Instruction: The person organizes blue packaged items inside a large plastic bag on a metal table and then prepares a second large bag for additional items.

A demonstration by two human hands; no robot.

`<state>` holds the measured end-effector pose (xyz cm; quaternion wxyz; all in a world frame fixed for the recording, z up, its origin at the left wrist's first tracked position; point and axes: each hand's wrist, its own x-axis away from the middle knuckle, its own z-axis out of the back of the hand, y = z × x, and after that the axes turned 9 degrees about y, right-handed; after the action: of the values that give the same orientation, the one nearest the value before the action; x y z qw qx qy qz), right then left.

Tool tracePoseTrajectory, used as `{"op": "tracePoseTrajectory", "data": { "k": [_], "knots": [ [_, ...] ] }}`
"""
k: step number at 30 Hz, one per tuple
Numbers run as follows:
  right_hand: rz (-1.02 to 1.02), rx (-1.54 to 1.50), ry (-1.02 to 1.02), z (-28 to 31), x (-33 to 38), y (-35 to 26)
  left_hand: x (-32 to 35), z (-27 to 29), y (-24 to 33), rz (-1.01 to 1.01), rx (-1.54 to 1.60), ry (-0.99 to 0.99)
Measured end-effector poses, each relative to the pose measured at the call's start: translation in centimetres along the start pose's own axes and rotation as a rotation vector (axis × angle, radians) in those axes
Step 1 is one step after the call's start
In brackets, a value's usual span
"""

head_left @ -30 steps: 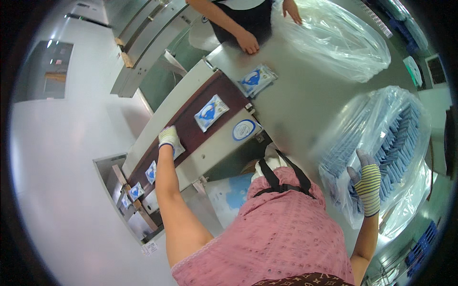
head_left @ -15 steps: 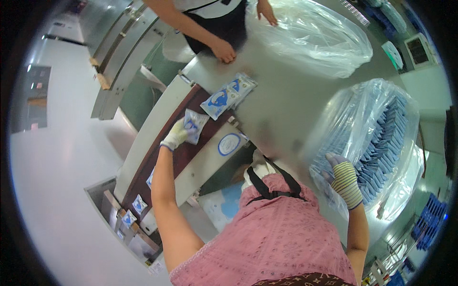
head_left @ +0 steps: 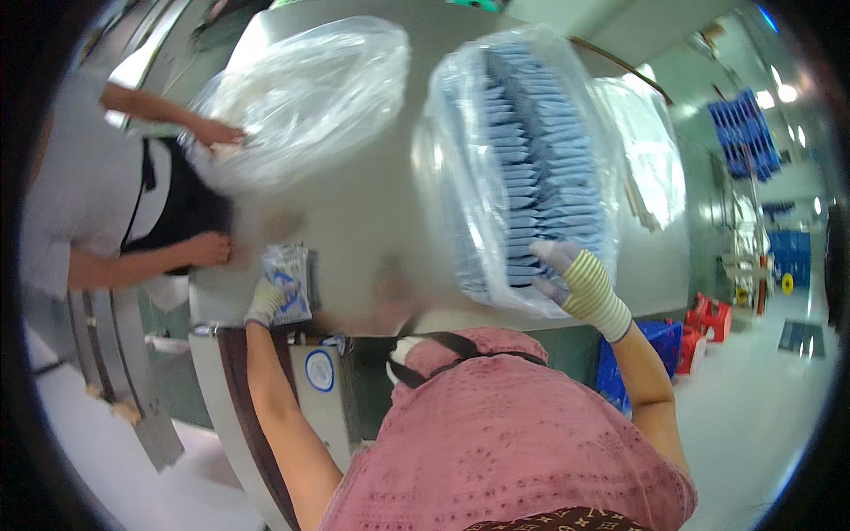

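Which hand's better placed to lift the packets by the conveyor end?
Likely the left hand: it's at those white-and-blue packets near the conveyor. The right hand is farther off, at the clear bag.

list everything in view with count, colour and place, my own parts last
Smooth metal table: one, grey, centre
Stuffed plastic bag: one, clear, table's right half
Thin flat packets: too many to count, blue, rows inside that bag
Crumpled plastic bag: one, clear, table's far left
Loose plastic sheeting: count unclear, whitish, table's right end
Flat printed packets: count unclear, white and blue, table's near-left edge
Flat conveyor belt: one, dark red, lower left
Round label: one, blue and white, conveyor's side
Plastic bin: one, blue, lower right
Co-worker: one, white top, black apron, left
Gloved left hand: one, striped glove, on the printed packets
Gloved right hand: one, striped glove, at the stuffed bag's near edge
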<state>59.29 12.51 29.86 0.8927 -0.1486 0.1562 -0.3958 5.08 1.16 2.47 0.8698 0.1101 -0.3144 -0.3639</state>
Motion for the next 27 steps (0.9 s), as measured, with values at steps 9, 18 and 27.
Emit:
{"op": "tracePoseTrajectory", "data": {
  "k": [9, 18, 27],
  "knots": [
    [-0.077, 0.109, -0.208, -5.2, 5.6, 0.9, 10.7, -6.4, 11.2, -0.299, -0.049, 0.144],
    [0.153, 0.126, -0.233, -7.5, 7.7, 1.0, 20.9, -10.0, 33.5, -0.959, 0.836, 0.017],
    [0.194, -0.218, -0.052, -6.4, 9.2, 1.7, 23.7, -9.9, 37.9, -0.629, 0.506, -0.355]
  ]
}}
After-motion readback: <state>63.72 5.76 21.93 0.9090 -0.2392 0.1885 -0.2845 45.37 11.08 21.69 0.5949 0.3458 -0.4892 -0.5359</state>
